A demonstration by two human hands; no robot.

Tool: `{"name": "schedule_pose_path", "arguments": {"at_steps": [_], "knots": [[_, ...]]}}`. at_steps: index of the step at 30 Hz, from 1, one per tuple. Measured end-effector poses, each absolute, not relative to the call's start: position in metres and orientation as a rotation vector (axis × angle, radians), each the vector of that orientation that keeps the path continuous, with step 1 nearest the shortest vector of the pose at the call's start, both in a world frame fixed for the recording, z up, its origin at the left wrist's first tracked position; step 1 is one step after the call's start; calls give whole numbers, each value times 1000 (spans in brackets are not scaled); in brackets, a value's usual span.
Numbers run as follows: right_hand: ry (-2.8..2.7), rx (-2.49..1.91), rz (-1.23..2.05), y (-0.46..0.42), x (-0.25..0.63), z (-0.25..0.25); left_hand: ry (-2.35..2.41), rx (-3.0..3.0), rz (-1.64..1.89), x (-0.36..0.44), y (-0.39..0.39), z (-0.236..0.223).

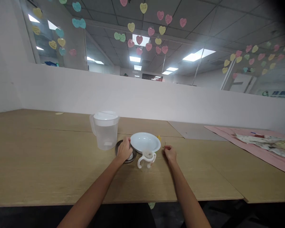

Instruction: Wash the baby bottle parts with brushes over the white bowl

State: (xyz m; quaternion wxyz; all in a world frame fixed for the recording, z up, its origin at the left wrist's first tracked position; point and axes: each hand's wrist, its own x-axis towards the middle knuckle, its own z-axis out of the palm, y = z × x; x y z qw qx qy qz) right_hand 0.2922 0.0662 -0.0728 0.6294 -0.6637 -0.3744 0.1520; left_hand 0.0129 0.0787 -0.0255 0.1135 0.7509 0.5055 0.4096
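My left hand [124,151] is over a dark round metal dish [117,146], its fingers closed; whatever they grip is hidden. Part of a small white thing [130,156] shows in the dish beneath that hand. To the right, my right hand [170,154] is pinched near the table surface, with a thin, pale bit [165,144] at the fingertips too small to name. Between the hands stands a clear cup or bottle with two white handles [147,158], its top uncovered. Just behind it sits a wide white bowl [144,142]. A small yellow thing [159,138] peeks out beside the bowl's right rim.
A translucent lidded pitcher [106,133] stands left of the dish, its handle to the left. On the far right, a pink cloth [242,144] carries papers or packets [263,144]. The wooden table [49,167] meets a white wall [133,98] at the back.
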Motion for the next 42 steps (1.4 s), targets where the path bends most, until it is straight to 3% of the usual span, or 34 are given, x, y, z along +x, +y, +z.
{"name": "schedule_pose_path", "arguments": {"at_steps": [7, 19, 27, 35, 42], "knots": [[-984, -1640, 223, 60, 283, -64, 1444, 2279, 1090, 18, 71, -24], [-1071, -1699, 74, 56, 277, -63, 1063, 1573, 1655, 16, 78, -14], [-1073, -1499, -193, 44, 256, -46, 684, 1208, 1460, 22, 88, -15], [-1413, -1127, -344, 29, 227, -30, 555, 1169, 1251, 37, 67, -12], [-1556, -977, -194, 25, 212, -32, 555, 1266, 1195, 45, 52, -8]]}}
